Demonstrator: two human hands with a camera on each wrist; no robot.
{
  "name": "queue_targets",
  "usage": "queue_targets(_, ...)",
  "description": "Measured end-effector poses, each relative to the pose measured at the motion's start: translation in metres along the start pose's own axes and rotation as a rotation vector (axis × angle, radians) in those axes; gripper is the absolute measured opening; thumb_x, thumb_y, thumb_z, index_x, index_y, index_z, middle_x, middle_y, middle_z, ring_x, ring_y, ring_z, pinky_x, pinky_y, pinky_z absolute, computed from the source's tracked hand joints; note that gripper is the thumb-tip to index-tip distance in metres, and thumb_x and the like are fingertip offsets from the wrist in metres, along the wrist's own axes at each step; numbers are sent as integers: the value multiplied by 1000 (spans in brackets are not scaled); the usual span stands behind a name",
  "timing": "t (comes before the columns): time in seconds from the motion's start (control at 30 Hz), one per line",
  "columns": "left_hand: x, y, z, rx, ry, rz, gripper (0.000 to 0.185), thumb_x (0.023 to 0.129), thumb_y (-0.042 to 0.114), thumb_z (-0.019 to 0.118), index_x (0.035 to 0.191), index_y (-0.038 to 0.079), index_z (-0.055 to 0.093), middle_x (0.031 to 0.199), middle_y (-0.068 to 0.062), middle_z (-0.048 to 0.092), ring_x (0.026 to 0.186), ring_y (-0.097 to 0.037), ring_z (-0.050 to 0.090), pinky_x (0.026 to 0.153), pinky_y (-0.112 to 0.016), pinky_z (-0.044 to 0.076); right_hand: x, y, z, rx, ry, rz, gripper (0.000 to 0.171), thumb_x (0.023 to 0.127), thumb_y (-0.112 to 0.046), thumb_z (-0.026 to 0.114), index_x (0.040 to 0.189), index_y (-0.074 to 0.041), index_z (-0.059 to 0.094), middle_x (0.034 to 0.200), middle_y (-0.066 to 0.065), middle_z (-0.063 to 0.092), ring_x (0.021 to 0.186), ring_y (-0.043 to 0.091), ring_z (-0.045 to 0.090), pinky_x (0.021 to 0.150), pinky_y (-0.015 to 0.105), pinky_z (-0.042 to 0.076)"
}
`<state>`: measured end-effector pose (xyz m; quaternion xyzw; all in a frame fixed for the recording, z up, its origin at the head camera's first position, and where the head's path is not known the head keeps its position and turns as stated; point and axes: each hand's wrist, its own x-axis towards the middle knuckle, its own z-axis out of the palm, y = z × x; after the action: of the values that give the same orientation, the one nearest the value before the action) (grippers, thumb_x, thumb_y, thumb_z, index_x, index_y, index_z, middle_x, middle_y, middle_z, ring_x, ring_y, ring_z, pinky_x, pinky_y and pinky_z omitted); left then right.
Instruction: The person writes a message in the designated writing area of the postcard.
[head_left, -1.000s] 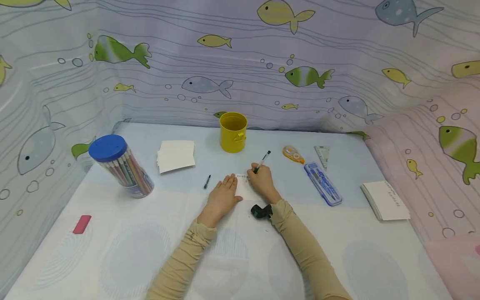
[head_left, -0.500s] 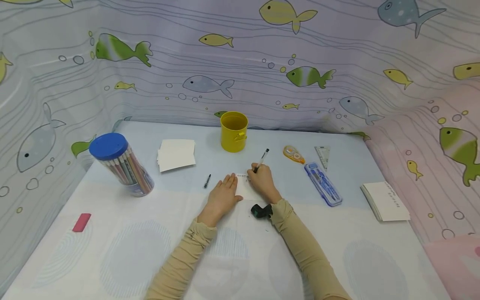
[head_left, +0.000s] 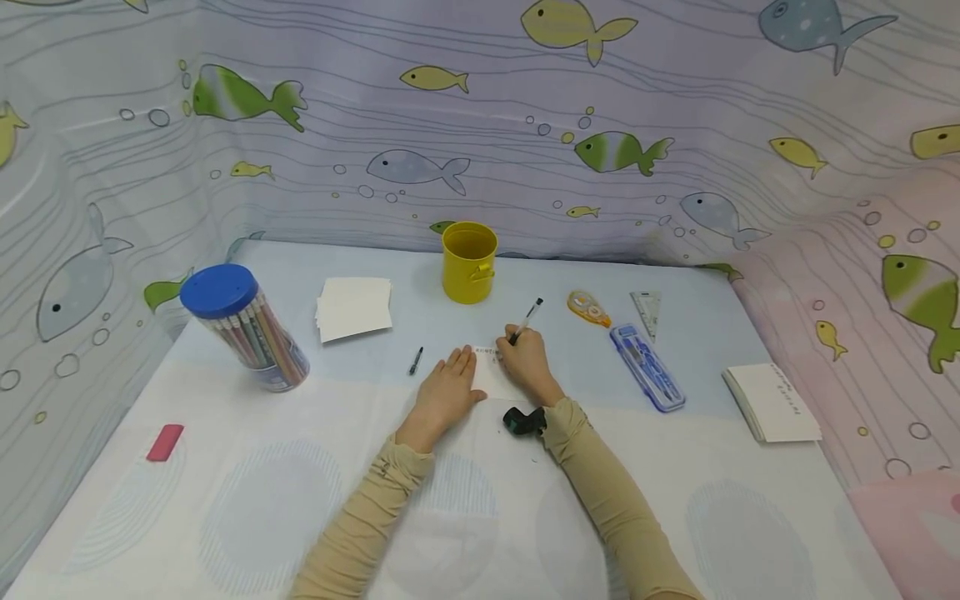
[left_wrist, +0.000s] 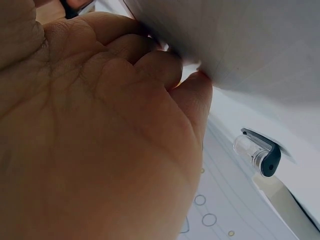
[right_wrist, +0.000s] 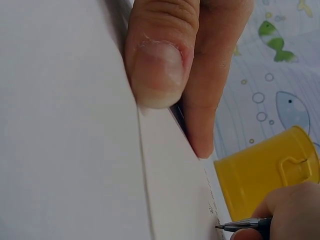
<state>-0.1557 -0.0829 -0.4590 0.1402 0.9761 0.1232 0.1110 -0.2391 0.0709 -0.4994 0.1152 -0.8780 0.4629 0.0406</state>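
On the table (head_left: 225,500), right in front of me, lies a small white card (head_left: 491,379). My left hand (head_left: 448,390) lies flat on its left side, fingers straight and close together, pressing it down. My right hand (head_left: 527,362) pinches a pen (head_left: 525,321), and the tip touches the top of the card, where a line of small writing shows. The wrist view shows the tip right on the card, with the yellow cup (head_left: 468,262) behind it.

To do this well, I think I should keep my left hand pushing down so the card does not slide. I should move the pen slowly and keep my letters small, since the card is little. My left fingers are just beside the writing, so I must not bump them. The pen cap (head_left: 416,361) lies near, to the left.
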Motion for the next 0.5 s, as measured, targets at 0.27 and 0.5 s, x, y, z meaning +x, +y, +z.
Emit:
queue_targets(0.27, -1, 1, 0, -1, -14, -13, 69, 97, 37, 55, 148, -5, 33, 158, -18, 26, 148, -31, 24, 121, -47, 25, -3, 2, 0, 56, 21, 9, 40, 87, -1, 50, 55, -14, 31, 45, -7, 26, 40, 4, 18, 39, 18, 16)
queue_targets(0.5, 0, 1, 0, 9, -13, -10, 70, 98, 38, 53, 149, -3, 30, 159, -17, 24, 149, -30, 22, 122, -46, 23, -1, 1, -1, -3, 33, -11, 38, 86, -3, 51, 55, -15, 31, 47, -6, 26, 42, 5, 17, 40, 17, 15)
